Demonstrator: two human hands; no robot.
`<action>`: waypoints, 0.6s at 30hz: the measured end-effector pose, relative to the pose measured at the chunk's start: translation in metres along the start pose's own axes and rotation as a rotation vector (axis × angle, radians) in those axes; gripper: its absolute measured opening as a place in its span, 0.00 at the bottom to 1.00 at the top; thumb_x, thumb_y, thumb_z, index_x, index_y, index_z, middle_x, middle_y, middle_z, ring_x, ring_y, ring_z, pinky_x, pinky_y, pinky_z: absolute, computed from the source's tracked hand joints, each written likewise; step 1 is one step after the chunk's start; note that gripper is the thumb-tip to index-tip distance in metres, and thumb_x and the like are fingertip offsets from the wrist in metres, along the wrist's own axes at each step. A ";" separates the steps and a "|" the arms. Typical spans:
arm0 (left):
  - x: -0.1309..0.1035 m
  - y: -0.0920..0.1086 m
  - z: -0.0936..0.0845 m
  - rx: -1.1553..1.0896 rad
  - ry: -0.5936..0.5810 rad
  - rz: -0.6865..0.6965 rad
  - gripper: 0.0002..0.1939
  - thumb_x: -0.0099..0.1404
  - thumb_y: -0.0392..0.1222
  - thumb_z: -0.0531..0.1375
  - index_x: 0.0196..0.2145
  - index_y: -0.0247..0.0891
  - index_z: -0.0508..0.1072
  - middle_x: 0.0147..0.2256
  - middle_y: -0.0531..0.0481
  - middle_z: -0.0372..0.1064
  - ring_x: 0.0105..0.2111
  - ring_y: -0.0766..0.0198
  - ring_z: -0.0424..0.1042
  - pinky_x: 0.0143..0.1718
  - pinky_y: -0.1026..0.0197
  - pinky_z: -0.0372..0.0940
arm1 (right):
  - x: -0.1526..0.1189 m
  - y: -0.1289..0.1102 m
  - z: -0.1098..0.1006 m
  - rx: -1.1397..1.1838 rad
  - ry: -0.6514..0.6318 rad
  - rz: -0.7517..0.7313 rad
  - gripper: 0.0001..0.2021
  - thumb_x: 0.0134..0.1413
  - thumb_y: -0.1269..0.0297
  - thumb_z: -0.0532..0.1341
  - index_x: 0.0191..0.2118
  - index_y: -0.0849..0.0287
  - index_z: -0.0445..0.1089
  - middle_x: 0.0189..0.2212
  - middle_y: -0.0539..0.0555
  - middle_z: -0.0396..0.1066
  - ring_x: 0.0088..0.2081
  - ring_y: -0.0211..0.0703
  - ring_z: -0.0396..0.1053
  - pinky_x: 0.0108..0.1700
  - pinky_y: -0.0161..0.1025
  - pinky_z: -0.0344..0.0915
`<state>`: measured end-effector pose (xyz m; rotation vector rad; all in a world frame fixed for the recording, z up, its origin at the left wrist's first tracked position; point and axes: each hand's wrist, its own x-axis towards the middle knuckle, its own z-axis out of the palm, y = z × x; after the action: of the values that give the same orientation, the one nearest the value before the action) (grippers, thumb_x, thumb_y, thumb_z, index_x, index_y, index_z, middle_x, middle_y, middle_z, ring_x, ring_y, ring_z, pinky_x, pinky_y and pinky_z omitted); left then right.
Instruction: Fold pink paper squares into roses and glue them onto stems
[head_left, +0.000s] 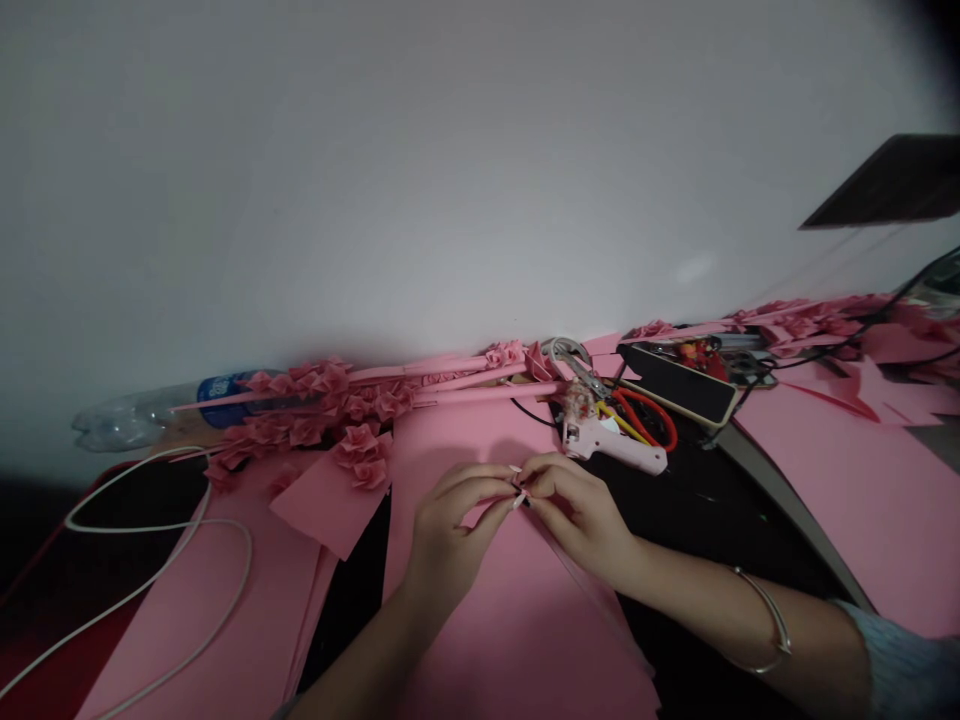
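My left hand (454,530) and my right hand (577,510) meet fingertip to fingertip over a stack of pink paper sheets (510,640). Both are closed in a pinch on a small piece of pink paper (523,491), which the fingers mostly hide. Just beyond my right hand lies a white hot glue gun (615,446). Folded pink paper roses (364,455) are heaped to the far left of my left hand, beside a loose pink square (330,505).
Red-handled scissors (652,415), a roll of clear tape (570,352) and a phone (679,385) lie behind the glue gun. A plastic bottle (142,415) rests at the left against the wall. A white cable (157,527) loops over more pink sheets (217,610).
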<state>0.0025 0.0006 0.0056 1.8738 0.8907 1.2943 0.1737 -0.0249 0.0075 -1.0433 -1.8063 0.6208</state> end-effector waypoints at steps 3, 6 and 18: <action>0.000 0.000 0.000 0.005 -0.003 0.012 0.06 0.60 0.30 0.63 0.32 0.39 0.78 0.35 0.48 0.78 0.36 0.61 0.77 0.40 0.61 0.71 | 0.000 0.001 0.000 -0.013 -0.011 -0.007 0.09 0.58 0.77 0.56 0.31 0.56 0.65 0.35 0.54 0.69 0.38 0.41 0.70 0.40 0.38 0.67; 0.000 0.000 -0.001 0.013 -0.008 0.008 0.05 0.61 0.32 0.62 0.32 0.39 0.78 0.34 0.48 0.78 0.36 0.61 0.77 0.39 0.60 0.72 | -0.001 0.002 0.000 -0.022 -0.016 -0.014 0.08 0.58 0.76 0.55 0.32 0.56 0.66 0.35 0.55 0.70 0.38 0.42 0.70 0.40 0.39 0.68; 0.002 0.000 -0.002 0.027 -0.032 0.004 0.06 0.61 0.30 0.62 0.31 0.38 0.78 0.32 0.48 0.78 0.34 0.62 0.77 0.38 0.62 0.71 | -0.002 0.003 0.000 -0.010 -0.029 -0.012 0.09 0.58 0.77 0.55 0.32 0.56 0.65 0.35 0.55 0.69 0.37 0.41 0.69 0.39 0.38 0.67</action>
<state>0.0011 0.0030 0.0074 1.9126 0.8929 1.2567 0.1750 -0.0245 0.0041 -1.0343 -1.8411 0.6231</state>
